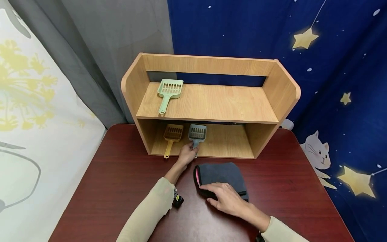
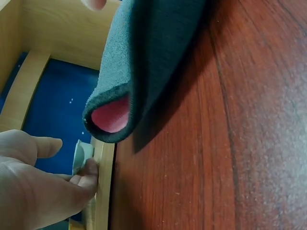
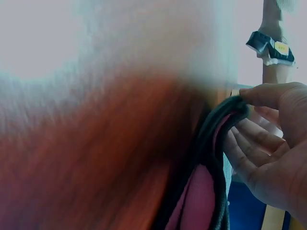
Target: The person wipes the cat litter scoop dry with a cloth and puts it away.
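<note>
My left hand (image 1: 186,155) holds the handle of a blue-grey litter scoop (image 1: 198,132) on the lower shelf, near its front edge. In the left wrist view, the fingers curl beside the scoop's pale end (image 2: 82,154), and the thumb stands apart from it. To the left, a yellow litter scoop (image 1: 173,132) lies with its handle toward the front. My right hand (image 1: 226,198) is at the near edge of a folded dark grey cloth (image 1: 223,173) with pink lining and black trim. In the right wrist view, the trimmed edge is pinched between thumb and fingers.
A light wooden two-tier shelf (image 1: 211,119) stands at the back of the reddish-brown table (image 1: 121,188). On its upper tier, toward the left, lies a green litter scoop (image 1: 170,89). Behind it hang a grey curtain (image 1: 121,33) and a blue starry curtain (image 1: 242,27).
</note>
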A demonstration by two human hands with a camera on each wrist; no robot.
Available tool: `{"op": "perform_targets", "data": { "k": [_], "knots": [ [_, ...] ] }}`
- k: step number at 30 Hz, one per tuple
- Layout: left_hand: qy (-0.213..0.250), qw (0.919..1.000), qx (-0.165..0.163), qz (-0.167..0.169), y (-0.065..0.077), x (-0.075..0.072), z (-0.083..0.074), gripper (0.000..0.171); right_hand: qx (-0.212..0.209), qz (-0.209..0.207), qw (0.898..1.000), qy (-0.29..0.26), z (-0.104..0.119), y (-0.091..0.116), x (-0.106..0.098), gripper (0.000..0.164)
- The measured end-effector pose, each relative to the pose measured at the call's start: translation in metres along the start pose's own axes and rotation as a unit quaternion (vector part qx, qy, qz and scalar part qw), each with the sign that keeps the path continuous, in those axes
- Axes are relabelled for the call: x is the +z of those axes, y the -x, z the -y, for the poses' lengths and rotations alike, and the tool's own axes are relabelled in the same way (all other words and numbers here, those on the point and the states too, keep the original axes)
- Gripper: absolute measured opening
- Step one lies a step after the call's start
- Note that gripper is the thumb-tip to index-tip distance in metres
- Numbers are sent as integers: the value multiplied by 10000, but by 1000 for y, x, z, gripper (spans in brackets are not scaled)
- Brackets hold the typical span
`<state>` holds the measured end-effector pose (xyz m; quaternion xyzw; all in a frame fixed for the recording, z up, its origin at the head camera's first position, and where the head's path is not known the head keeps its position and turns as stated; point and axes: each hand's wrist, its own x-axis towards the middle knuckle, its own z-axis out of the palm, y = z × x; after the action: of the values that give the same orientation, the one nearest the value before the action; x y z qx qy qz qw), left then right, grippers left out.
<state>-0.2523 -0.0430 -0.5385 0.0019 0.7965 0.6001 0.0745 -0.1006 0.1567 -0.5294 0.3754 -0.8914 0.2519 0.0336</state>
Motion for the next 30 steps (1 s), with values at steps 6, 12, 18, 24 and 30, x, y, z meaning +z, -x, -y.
{"op": "perform_targets", "data": {
  "k": [6, 12, 18, 24, 30],
  "knots": [
    [26, 10000, -90, 15, 0, 1, -2, 56, 2, 410, 9992, 3, 8, 2, 2, 44],
    [-70, 10000, -67, -18, 1, -2, -2, 55, 0, 633, 9980, -47, 9, 2, 2, 40],
    [-357, 9993, 54, 2, 9, -11, -3, 54, -114, 746, 9966, -346, 4, 3, -3, 41],
    [-989, 9938, 485, 151, 25, -25, -3, 58, -144, 184, 9990, -385, -7, 11, -16, 43],
    [-1932, 9735, 1207, 223, 49, -45, -2, 63, 226, -308, 9989, -257, -25, 26, -38, 44]
  ]
}}
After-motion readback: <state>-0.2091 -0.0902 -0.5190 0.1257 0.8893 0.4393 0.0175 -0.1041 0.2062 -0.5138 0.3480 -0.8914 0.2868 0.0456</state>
